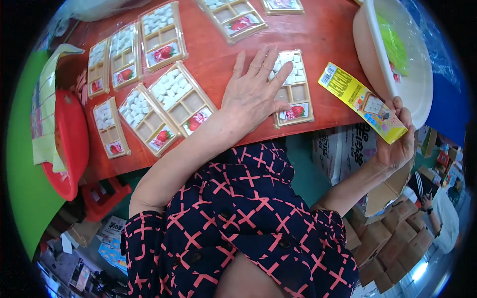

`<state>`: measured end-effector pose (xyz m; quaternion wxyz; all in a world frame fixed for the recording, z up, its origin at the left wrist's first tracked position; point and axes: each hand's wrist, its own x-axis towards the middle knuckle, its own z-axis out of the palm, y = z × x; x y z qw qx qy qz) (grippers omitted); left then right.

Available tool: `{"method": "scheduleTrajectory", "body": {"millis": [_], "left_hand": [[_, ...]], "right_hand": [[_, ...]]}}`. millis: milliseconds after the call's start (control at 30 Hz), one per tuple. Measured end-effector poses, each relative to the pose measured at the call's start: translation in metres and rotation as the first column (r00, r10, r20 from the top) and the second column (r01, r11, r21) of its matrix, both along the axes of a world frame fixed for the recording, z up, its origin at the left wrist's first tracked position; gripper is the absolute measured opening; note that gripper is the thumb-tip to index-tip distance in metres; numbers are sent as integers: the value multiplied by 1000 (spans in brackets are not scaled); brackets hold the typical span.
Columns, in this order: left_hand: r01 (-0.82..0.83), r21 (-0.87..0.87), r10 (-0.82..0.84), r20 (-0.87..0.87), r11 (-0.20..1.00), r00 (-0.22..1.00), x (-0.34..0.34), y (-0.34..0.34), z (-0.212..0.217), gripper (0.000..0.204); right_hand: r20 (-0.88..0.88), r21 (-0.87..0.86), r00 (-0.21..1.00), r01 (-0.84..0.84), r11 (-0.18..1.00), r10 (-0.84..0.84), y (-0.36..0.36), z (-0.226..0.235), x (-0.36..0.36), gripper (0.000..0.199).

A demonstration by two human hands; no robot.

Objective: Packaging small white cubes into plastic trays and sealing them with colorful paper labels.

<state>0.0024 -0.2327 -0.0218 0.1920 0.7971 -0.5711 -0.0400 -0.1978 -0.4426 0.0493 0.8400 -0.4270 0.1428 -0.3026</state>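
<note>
My left hand [254, 89] lies flat on the red table [318, 35], fingers spread, its fingertips resting on a clear plastic tray [294, 94] of white candy cubes with a strawberry picture at its near end. My right hand [397, 144] holds a long yellow carton box [362, 102] at its lower end, tilted up to the left above the table's near edge. The box's far end points toward the tray.
Several more filled candy trays [164, 107] lie across the table's left and back. A white basin [397, 54] with green contents stands at the right. A red basin [67, 144] with a cloth sits left. Cardboard boxes [392, 243] and another person [442, 213] are lower right.
</note>
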Motion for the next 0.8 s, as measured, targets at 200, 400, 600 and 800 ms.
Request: {"method": "scheduleTrajectory", "body": {"millis": [200, 400, 600, 800], "left_hand": [[0, 11, -1, 17, 1000, 1000, -3, -3, -1, 79], [-89, -187, 71, -102, 978, 992, -4, 17, 12, 81], [-208, -79, -25, -968, 975, 252, -15, 42, 47, 78], [-306, 51, 11, -991, 951, -132, -27, 42, 50, 64]], "right_hand": [[-84, -66, 996, -10, 998, 4, 17, 4, 15, 29], [-94, -123, 989, -128, 984, 116, 24, 7, 16, 33], [-188, -135, 972, -167, 977, 140, 43, 7, 15, 36], [-371, -105, 913, -221, 970, 168, 72, -9, 23, 29]]}}
